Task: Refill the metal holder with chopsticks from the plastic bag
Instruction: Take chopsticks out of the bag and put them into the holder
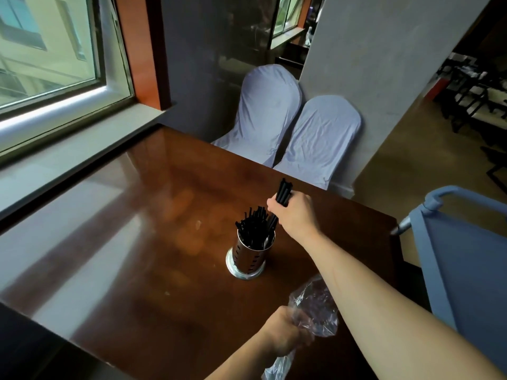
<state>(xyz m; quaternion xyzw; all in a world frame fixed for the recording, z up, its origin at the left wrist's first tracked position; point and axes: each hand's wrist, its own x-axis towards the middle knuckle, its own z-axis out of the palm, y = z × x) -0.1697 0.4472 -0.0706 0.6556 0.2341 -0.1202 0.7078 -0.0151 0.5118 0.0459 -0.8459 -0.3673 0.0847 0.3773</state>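
A round metal holder (248, 258) with slotted sides stands upright on the dark wooden table (153, 215), and several black chopsticks (253, 226) stick out of its top. My right hand (295, 212) hovers just above and to the right of the holder, shut on a bundle of black chopsticks (284, 192) whose lower ends reach the holder's rim. Near the table's front edge my left hand (282, 333) grips a crumpled clear plastic bag (315, 308), partly hidden behind my right forearm. What the bag contains cannot be made out.
Two chairs in grey-blue covers (290, 127) stand at the table's far side against a grey wall. A blue cart (466, 259) sits close to the table's right edge. A window and sill (55, 78) run along the left.
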